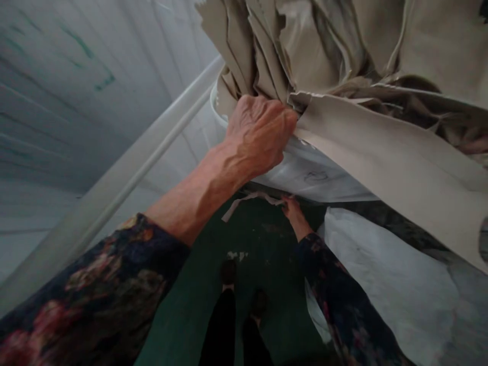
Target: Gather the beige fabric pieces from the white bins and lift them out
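Closest to me are the person's own dark floral sleeves and, far below, two dark shoes on a green floor. The left hand is raised and closed into a fist on the edge of a thick bundle of beige cloth pieces, its fingers curled tight into the folds so the fingertips are hidden. One long beige sheet hangs out of that bundle and runs down to the right.

Lower and farther off, the right hand pinches the end of a narrow pale strip, which droops to the left beneath a white bag under the cloth. A white sheet lies to the right of that arm.

A pale rail slants past a whitish, green-streaked wall on the left.

By the look of it, the cloth is only gripped, still crumpled and unsorted; most of the handling seems yet to come.
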### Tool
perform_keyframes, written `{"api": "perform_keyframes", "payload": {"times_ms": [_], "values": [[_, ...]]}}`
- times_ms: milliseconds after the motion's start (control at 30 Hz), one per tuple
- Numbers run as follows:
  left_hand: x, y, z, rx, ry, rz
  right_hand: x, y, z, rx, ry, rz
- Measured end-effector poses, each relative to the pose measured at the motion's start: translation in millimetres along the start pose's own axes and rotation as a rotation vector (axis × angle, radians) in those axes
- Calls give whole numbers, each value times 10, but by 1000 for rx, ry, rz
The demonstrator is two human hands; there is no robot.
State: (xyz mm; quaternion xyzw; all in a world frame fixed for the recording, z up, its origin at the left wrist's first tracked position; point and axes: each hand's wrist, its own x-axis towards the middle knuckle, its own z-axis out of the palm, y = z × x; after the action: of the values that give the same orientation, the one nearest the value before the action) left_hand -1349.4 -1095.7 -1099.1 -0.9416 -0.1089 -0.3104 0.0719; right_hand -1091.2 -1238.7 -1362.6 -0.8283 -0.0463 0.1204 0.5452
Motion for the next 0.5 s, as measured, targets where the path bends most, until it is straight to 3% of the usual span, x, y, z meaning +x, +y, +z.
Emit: {"api": "perform_keyframes", "payload": {"times_ms": [67,167,267,400,500], "values": [[9,2,6,15,4,-18,-90,43,144,29,-11,21],[-17,-31,56,11,17,-36,-580,200,121,16,-44,-9],[-59,-44,116,-54,12,-31,-1328,340,-171,-77,-41,-114],[-76,0,189,-117,0,-55,-2323,408,-615,-314,-91,-380],[-60,27,254,-153,-58,-92,-2722,390,-815,-481,-168,-531]]}}
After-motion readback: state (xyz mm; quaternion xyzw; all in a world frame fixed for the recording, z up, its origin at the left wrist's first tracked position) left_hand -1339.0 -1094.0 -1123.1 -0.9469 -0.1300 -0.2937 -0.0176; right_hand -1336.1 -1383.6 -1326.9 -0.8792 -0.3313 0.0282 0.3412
